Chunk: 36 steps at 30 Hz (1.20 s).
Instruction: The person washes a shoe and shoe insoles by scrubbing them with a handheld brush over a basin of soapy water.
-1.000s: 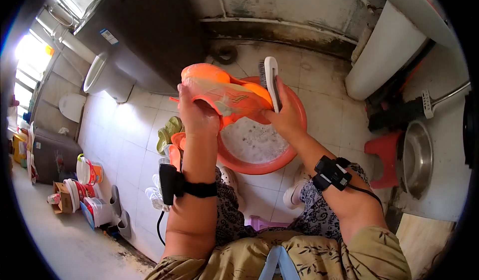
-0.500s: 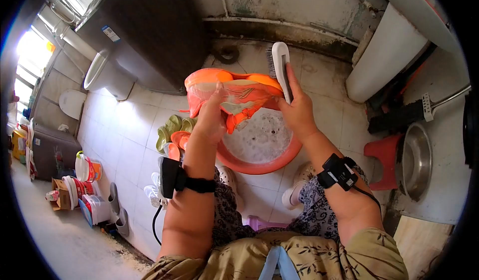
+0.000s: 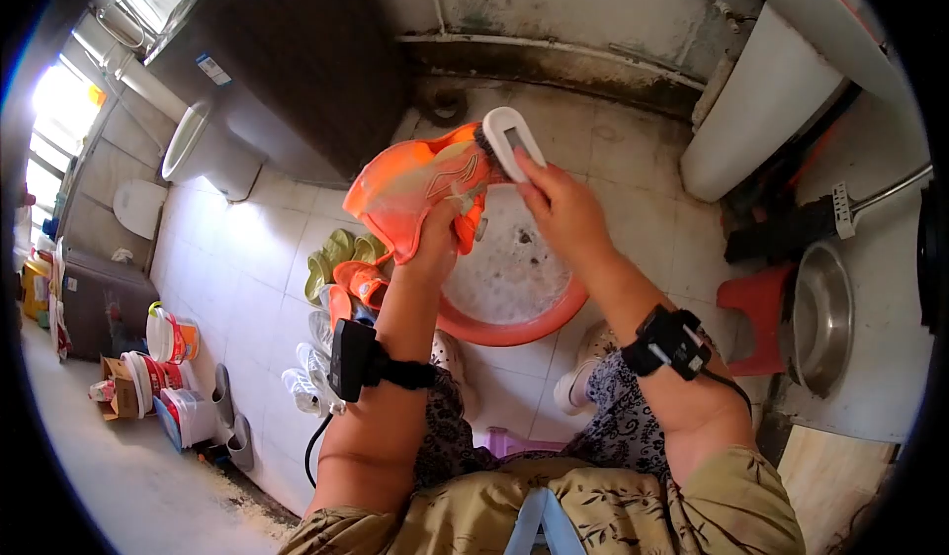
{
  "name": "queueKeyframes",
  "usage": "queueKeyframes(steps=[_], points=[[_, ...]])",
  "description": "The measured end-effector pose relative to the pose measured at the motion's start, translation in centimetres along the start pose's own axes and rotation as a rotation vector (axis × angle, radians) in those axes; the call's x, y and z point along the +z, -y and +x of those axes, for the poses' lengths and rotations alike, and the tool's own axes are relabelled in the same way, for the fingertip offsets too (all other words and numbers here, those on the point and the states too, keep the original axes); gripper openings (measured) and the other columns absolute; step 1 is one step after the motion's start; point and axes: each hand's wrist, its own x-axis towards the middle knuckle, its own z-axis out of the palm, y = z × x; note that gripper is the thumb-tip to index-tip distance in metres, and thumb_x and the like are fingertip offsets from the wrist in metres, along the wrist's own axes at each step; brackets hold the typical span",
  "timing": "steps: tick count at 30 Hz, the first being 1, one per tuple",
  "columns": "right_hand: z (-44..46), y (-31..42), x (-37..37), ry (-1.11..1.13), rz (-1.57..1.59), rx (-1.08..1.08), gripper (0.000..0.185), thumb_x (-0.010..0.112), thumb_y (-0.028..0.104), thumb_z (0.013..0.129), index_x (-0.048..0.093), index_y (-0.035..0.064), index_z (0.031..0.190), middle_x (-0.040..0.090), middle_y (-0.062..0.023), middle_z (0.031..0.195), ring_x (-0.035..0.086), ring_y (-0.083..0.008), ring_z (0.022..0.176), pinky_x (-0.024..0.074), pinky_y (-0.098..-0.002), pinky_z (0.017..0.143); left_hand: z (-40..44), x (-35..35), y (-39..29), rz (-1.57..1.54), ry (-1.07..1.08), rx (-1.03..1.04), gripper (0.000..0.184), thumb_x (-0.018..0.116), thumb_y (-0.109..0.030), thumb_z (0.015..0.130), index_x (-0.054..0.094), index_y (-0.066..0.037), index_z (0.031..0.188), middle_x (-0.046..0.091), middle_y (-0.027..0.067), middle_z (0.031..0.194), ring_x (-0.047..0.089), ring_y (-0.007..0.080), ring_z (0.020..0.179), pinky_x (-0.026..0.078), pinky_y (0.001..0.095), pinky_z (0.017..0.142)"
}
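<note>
An orange shoe (image 3: 420, 181) is tilted above a red basin (image 3: 509, 334) of foamy water (image 3: 509, 263). My left hand (image 3: 435, 249) grips the shoe from below, its fingers partly hidden behind it. My right hand (image 3: 565, 209) is closed around a white-handled scrub brush (image 3: 514, 143). The brush's dark bristles face left and meet the toe end of the shoe.
Green slippers (image 3: 341, 254), an orange shoe and white shoes (image 3: 314, 375) are on the tiles at left. Buckets (image 3: 173, 338) are farther left. A dark appliance (image 3: 297, 61) is at upper left. On the right are a red stool (image 3: 756, 318) and a metal bowl (image 3: 822, 318).
The shoe has turned, its right end rising and its left end dropping. The brush has moved left and tilted, its bristles now at the toe. My right hand moved left with it.
</note>
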Motion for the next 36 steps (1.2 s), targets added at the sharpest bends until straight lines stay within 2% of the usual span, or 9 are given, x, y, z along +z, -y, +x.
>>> queueKeyframes(steps=[3,7,9,14,16,21,26,28,36], points=[[-2.5,2.4,0.7,0.178,0.19,-0.156,0.039,0.057,0.016,0.088,0.051,0.014,0.127,0.063,-0.0158,0.1,0.061,-0.0229,0.084,0.046,-0.0294,0.076,-0.4,0.6,-1.9,0.126,0.019,-0.066,0.013,0.048,-0.008,0.08,0.058,-0.002,0.085,0.054,0.006,0.067,0.049,0.0143,0.051,0.04,0.0257,0.046],[-1.9,1.7,0.1,0.121,0.223,-0.086,0.038,0.057,0.018,0.089,0.052,0.0126,0.126,0.062,-0.0161,0.106,0.062,-0.02,0.091,0.0454,-0.0289,0.081,0.0,0.3,-0.9,0.14,0.055,-0.027,0.009,0.048,-0.008,0.079,0.056,-0.003,0.08,0.052,0.0056,0.061,0.044,0.0133,0.044,0.037,0.0261,0.043],[-1.5,2.2,-1.0,0.192,0.192,-0.014,0.037,0.058,0.018,0.088,0.053,0.012,0.125,0.062,-0.0172,0.108,0.061,-0.0194,0.091,0.0454,-0.0296,0.081,0.6,-0.5,-0.3,0.197,0.076,0.04,0.019,0.05,-0.014,0.083,0.059,-0.004,0.096,0.06,0.0062,0.086,0.055,0.0149,0.074,0.045,0.0269,0.058],[-2.1,1.4,0.4,0.19,0.261,-0.164,0.037,0.056,0.019,0.089,0.052,0.0114,0.126,0.063,-0.0156,0.106,0.062,-0.0206,0.09,0.0453,-0.0279,0.08,0.0,-1.5,-0.7,0.573,-0.058,-0.145,0.02,0.051,-0.015,0.084,0.057,-0.004,0.1,0.059,0.0037,0.085,0.055,0.0135,0.073,0.045,0.0265,0.061],[0.3,-0.6,-0.4,0.038,0.195,-0.048,0.036,0.055,0.026,0.088,0.054,0.0238,0.124,0.062,-0.0206,0.09,0.06,-0.0352,0.082,0.0467,-0.0401,0.073,1.1,-0.7,2.3,0.286,-0.165,0.231,0.016,0.046,-0.016,0.083,0.057,-0.005,0.086,0.055,0.0071,0.065,0.045,0.013,0.048,0.036,0.0251,0.047],[-2.0,1.0,1.8,-0.006,0.17,-0.274,0.04,0.052,0.025,0.089,0.049,0.0149,0.128,0.061,-0.0191,0.077,0.06,-0.0312,0.064,0.0463,-0.0383,0.057,0.9,-3.7,-0.5,0.242,0.268,-0.25,0.033,0.047,-0.008,0.083,0.052,0.001,0.115,0.058,0.0135,0.104,0.057,0.0216,0.092,0.049,0.0317,0.074],[-0.1,-0.7,0.2,-0.048,0.161,-0.019,0.038,0.051,0.025,0.09,0.05,0.0215,0.128,0.062,-0.0183,0.08,0.061,-0.0323,0.072,0.0464,-0.0411,0.062,-0.2,0.9,0.1,-0.006,0.066,0.124,0.043,0.042,-0.015,0.085,0.043,0.001,0.124,0.057,0.0121,0.108,0.057,0.0177,0.08,0.049,0.0304,0.062],[-1.7,1.3,1.2,0.046,0.151,-0.091,0.037,0.052,0.021,0.091,0.05,0.0112,0.126,0.062,-0.017,0.1,0.061,-0.0313,0.086,0.0472,-0.034,0.073,0.0,0.2,-0.9,-0.068,0.339,0.091,0.04,0.044,-0.018,0.089,0.043,0.001,0.124,0.056,0.0133,0.115,0.057,0.0204,0.097,0.049,0.0313,0.079],[-1.2,2.1,0.6,-0.024,0.064,-0.019,0.039,0.057,0.021,0.088,0.052,0.0164,0.126,0.061,-0.0172,0.084,0.059,-0.0324,0.075,0.0469,-0.0363,0.069,-0.6,2.7,-1.1,-0.177,0.114,0.151,0.049,0.033,-0.04,0.097,0.042,-0.002,0.126,0.051,0.0153,0.124,0.051,0.0272,0.113,0.04,0.0409,0.098]])
